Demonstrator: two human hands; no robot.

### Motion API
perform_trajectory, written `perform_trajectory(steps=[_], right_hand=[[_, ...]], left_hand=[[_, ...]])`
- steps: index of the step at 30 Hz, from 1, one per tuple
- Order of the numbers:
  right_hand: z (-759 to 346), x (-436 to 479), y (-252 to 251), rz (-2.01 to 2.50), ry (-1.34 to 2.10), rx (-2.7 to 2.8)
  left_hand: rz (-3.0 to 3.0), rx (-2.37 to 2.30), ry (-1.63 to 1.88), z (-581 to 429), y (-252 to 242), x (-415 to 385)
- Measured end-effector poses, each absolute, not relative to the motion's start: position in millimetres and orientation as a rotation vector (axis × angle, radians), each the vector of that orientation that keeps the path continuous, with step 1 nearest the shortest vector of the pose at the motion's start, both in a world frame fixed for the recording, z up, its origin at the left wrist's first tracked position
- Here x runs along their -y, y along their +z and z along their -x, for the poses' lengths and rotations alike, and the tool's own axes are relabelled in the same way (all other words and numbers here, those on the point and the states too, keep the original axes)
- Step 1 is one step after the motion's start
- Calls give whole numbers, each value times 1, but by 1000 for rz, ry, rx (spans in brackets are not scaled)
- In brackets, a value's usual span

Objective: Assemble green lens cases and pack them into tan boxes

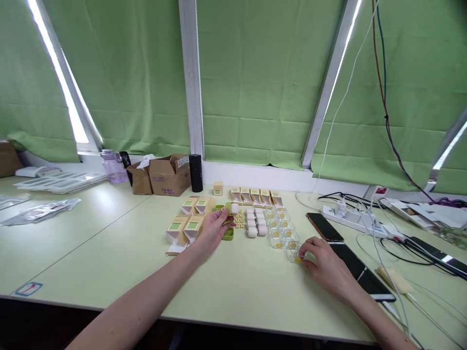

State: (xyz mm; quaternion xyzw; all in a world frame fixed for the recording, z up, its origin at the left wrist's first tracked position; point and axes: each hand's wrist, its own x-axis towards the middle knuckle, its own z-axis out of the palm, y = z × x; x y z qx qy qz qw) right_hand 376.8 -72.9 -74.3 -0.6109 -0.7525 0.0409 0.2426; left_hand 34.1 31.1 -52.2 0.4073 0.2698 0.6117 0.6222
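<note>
My left hand [218,224] is closed on a small green case [228,206] in the middle of the table. A small whitish rounded piece [234,209] shows at that case; whether it sits inside or behind it I cannot tell. Below the fingers lies another green piece [227,234]. My right hand [318,260] pinches the edge of a clear plastic tray [292,254] with a yellow spot, at the near end of two rows of clear trays [276,233]. Between the hands stand rows of pale pink and white rounded pieces [261,230] and several small yellowish squares [239,219].
Small cartons with green squares [176,227] stand left of the hands, with more cartons [255,196] behind. A phone [324,226], a tablet [359,267] and a power strip [350,220] with cables lie right. Cardboard boxes [170,176] and a black bottle [196,173] stand at the back.
</note>
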Motion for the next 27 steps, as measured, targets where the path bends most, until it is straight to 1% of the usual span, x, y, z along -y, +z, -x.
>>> perform_trajectory(steps=[3,6,13,15,21,24,27], right_hand=[[-377,73,-72,1600,253,2043],[-371,75,-56,1457,495,1971],[-328,48,-10,811,1243,1595],[-313,32,-4,656,1377,1463],[-267,-10,-3,411,1588,1198],[-247,-21,-11,396,1608,1092],[-233,-26,-23,429,1549,1017]], left_hand=[[-934,-601,1413,-34,-51,-31],[-920,-599,1416,-34,-50,-31],[-920,-602,1438,-33,-53,-33],[-922,-601,1446,-32,-54,-35],[-934,-600,1451,-31,-54,-37],[-929,-608,1478,-30,-53,-38],[-928,-614,1512,-29,-53,-38]])
